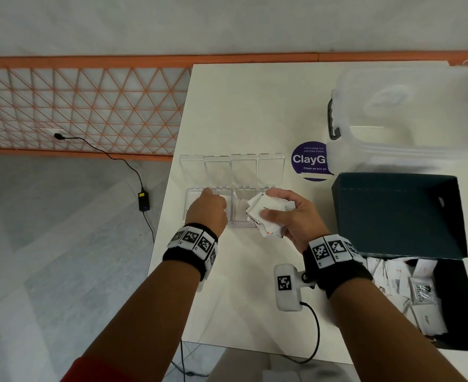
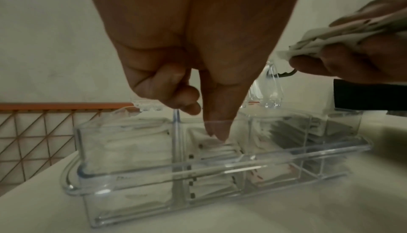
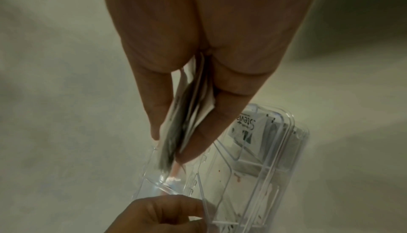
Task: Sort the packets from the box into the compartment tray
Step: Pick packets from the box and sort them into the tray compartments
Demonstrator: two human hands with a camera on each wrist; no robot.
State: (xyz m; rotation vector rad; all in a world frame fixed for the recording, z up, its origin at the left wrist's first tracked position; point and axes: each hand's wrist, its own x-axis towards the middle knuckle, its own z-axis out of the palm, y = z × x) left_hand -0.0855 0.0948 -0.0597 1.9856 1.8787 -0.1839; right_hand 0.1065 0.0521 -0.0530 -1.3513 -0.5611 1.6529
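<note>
Item: dark box, open, at the near right of the white surface; holds a loose heap of unsorted packets, within reach of the right hand for restocking. Item: right hand, thumb and fingers clamped on a fanned sheaf of packets, held just above the tray's right end, apparently as a supply to deal from. Item: left hand, over the tray's second compartment from the left; one finger reaches down onto packets lying there, the others curled and holding nothing, likely seating one flat. Item: clear compartment tray, four cells, lids hinged back for access; the wrist views show packets in several cells, Stevia ones at one end. Beyond: purple sticker, translucent tub.
</note>
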